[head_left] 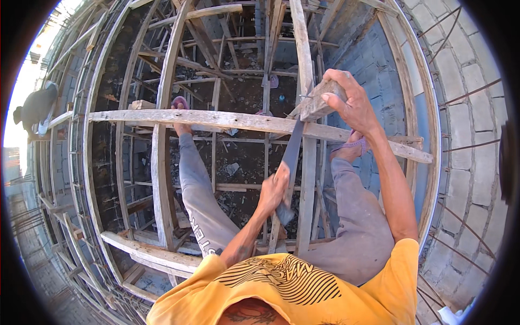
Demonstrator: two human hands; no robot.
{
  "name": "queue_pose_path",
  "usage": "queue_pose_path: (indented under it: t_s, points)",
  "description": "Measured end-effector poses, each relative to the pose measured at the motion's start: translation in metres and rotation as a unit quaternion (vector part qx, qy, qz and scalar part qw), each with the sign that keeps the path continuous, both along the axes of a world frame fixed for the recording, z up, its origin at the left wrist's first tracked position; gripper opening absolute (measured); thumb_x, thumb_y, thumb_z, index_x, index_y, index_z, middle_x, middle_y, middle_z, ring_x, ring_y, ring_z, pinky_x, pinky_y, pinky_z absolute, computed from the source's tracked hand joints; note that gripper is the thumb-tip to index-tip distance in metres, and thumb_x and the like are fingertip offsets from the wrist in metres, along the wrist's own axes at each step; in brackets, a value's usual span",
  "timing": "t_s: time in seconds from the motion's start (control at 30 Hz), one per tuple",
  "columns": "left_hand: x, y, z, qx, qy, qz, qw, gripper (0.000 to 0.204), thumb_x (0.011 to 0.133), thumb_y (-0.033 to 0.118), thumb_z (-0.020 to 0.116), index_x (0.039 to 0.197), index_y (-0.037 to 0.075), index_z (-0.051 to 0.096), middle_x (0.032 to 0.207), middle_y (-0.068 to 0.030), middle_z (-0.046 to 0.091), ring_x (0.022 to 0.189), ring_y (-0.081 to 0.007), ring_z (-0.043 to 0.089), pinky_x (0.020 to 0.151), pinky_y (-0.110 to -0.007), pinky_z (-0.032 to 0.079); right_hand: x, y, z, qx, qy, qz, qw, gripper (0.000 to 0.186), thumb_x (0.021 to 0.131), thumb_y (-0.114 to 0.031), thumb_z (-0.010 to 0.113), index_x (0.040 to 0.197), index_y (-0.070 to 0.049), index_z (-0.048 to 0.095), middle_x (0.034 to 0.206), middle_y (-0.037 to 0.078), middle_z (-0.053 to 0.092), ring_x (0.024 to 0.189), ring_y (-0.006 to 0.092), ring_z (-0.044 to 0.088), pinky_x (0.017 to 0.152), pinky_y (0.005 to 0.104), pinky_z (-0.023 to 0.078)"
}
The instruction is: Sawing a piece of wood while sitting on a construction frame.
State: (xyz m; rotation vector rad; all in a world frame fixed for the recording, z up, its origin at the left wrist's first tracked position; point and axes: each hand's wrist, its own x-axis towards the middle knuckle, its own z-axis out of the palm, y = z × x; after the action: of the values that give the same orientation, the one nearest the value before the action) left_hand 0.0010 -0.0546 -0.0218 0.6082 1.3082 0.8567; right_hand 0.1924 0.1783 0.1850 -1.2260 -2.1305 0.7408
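Note:
My left hand (pixel 275 185) is closed around the handle end of a handsaw (pixel 293 146), slightly blurred, low in the middle of the view. The saw's long grey blade slants up to a short, weathered wooden block (pixel 319 105) at the crossing of the beams. My right hand (pixel 349 97) grips that block from above and the right, thumb on its face, with a nail sticking out near it. The block lies against a long horizontal timber (pixel 216 117). My legs are spread over the open framework, with my feet at the timbers.
Timber framework surrounds me over a deep drop to a dark, debris-strewn floor (pixel 233 168). A blue-grey block wall (pixel 368 65) stands at the right, beside a paler block wall (pixel 457 168) with protruding rebar. A dark shape (pixel 35 105) sits on the left framework, too unclear to name.

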Motion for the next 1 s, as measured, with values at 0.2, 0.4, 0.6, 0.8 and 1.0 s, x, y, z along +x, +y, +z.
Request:
queue_pose_path:
  t_s: [0.2, 0.4, 0.6, 0.8, 1.0]
  points:
    - [-0.030, -0.034, 0.038, -0.062, -0.005, 0.009, 0.998, 0.037, 0.102, 0.036, 0.062, 0.090, 0.001, 0.060, 0.067, -0.0008, 0.053, 0.047, -0.0108, 0.054, 0.040, -0.031, 0.049, -0.008, 0.007, -0.005, 0.061, 0.028, 0.001, 0.998, 0.041, 0.088, -0.030, 0.069, 0.123, -0.011, 0.061, 0.113, 0.013, 0.060, 0.104, 0.0309, 0.062, 0.091, 0.0384, 0.049]
    - [0.018, 0.049, 0.015, -0.045, -0.042, 0.054, 0.997, 0.043, 0.101, 0.042, 0.063, 0.094, 0.000, 0.060, 0.066, 0.0009, 0.050, 0.048, -0.0102, 0.051, 0.040, -0.031, 0.048, -0.011, -0.001, -0.007, 0.007, 0.032, 0.003, 0.999, 0.041, 0.087, -0.027, 0.069, 0.124, -0.012, 0.061, 0.116, 0.014, 0.061, 0.108, 0.0321, 0.062, 0.094, 0.0394, 0.049]
    - [-0.034, -0.074, 0.035, -0.080, 0.011, 0.007, 0.997, 0.038, 0.102, 0.033, 0.061, 0.101, -0.006, 0.061, 0.069, -0.0044, 0.058, 0.048, -0.0128, 0.056, 0.039, -0.030, 0.049, -0.001, -0.004, -0.009, 0.042, 0.018, -0.004, 0.999, 0.043, 0.089, -0.029, 0.070, 0.127, -0.012, 0.061, 0.117, 0.013, 0.061, 0.110, 0.0325, 0.062, 0.096, 0.0399, 0.049]
    - [0.005, 0.057, 0.018, -0.008, -0.002, 0.026, 1.000, 0.042, 0.102, 0.041, 0.062, 0.085, 0.002, 0.055, 0.062, -0.0016, 0.051, 0.043, -0.0126, 0.050, 0.039, -0.030, 0.046, -0.011, 0.010, -0.012, 0.055, 0.040, 0.018, 0.998, 0.044, 0.090, -0.032, 0.071, 0.127, -0.013, 0.061, 0.115, 0.010, 0.061, 0.103, 0.0294, 0.062, 0.093, 0.0388, 0.050]
    - [0.013, 0.020, 0.018, -0.034, -0.037, 0.032, 0.998, 0.040, 0.101, 0.040, 0.063, 0.090, 0.002, 0.057, 0.064, -0.0002, 0.050, 0.047, -0.0111, 0.050, 0.040, -0.029, 0.046, 0.006, 0.004, -0.014, 0.037, 0.006, 0.006, 0.999, 0.041, 0.090, -0.029, 0.070, 0.126, -0.011, 0.061, 0.117, 0.007, 0.061, 0.110, 0.0211, 0.059, 0.097, 0.0345, 0.046]
